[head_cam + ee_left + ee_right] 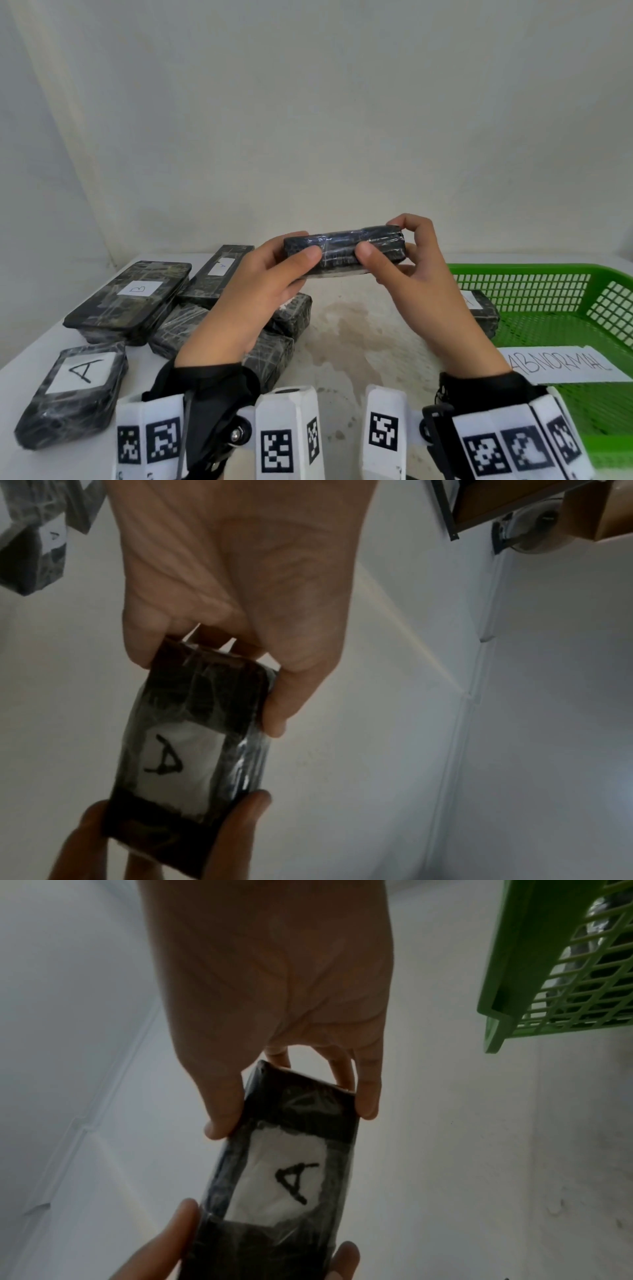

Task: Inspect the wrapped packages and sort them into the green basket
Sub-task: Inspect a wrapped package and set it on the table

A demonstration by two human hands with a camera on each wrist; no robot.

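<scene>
A black plastic-wrapped package is held level in the air above the table's middle. My left hand grips its left end and my right hand grips its right end, thumbs on the near side. Its underside carries a white label marked A, seen in the left wrist view and the right wrist view. The green basket stands at the right with a white card reading ABNORMAL. One wrapped package lies inside the basket near its left wall.
Several wrapped black packages lie on the white table at the left, among them one labelled B and one labelled A. A brownish stain marks the table between pile and basket. A pale wall stands close behind.
</scene>
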